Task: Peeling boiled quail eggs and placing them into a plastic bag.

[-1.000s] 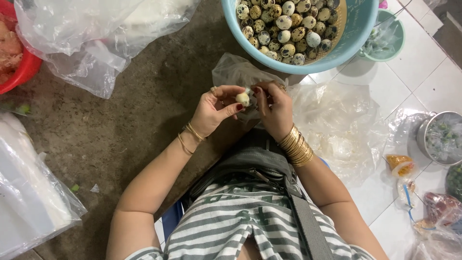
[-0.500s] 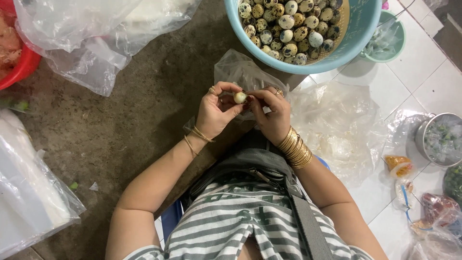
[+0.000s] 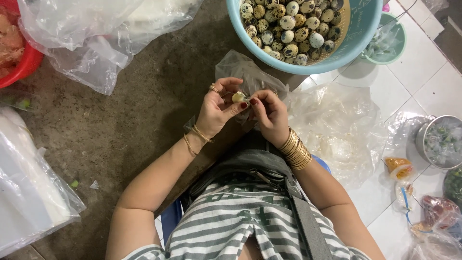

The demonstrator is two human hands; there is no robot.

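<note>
We are seeing both forearms angling inward, meeting below the blue basin (image 3: 365,33) of speckled eggs. The left hand (image 3: 216,110) is curling its grip closed around a small pale egg (image 3: 238,97), while the right hand (image 3: 269,115) is pinching it with its fingertips.

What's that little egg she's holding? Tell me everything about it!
The small egg is pale cream and smooth, with no speckles showing, unlike the spotted eggs in the blue basin. It sits between the fingers of the left hand and the right hand, held above a clear plastic bag. Fingertips cover part of it.
</note>
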